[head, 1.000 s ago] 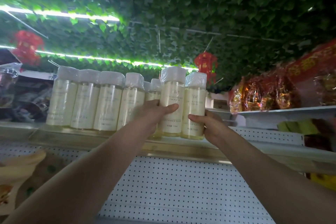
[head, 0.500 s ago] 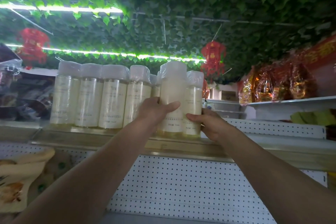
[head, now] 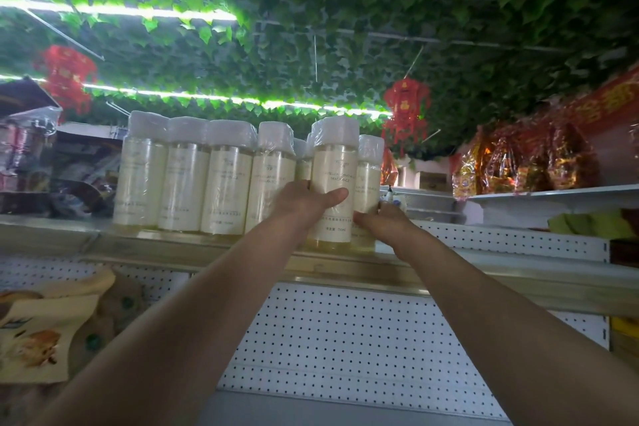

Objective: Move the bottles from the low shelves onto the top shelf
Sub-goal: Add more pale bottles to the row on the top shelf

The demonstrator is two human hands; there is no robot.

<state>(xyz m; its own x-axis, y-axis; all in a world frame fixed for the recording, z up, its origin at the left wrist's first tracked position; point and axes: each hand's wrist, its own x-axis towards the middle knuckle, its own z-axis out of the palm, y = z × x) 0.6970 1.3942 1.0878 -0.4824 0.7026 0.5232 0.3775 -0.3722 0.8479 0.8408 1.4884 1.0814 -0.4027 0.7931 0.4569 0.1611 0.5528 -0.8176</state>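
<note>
Row on the left: four shrink-wrapped bottles [head: 207,180] stand upright side by side on the top shelf [head: 138,245], each touching its neighbour; clear plastic bodies, pale yellow liquid, cream labels, white caps under glossy film.
Your left hand: your left hand [head: 304,201] grips the front bottle [head: 333,183], thumb laid across the label and fingers wrapped round its left side, out of sight behind it.
Front bottle: upright, long axis vertical, base at the shelf's front edge; whether it is fully set down or a touch above the board you cannot tell from here.
Your right hand: your right hand [head: 383,220] is low at the base of the rear bottle [head: 368,190], fingers curled round its lower right side; the fingertips are hidden, so how tightly it holds is unclear.
Rear bottle: just behind and to the right of the front one, touching it or nearly so, also upright.
Key relation: both bottles lie straight ahead of and above your hands; a small gap, with another cap showing in it, separates them from the row, to their left. Your left hand is nearer that gap, so it likely leads any sideways slide.
Handling: smooth cylinders in slick film; expect them to slip if gripped lightly, and to tip if pushed high up.
Shelf: pale metal lip, white pegboard [head: 345,339] beneath.
Far right: crinkly red and gold foil packs [head: 518,162] on a neighbouring shelf, well apart.
</note>
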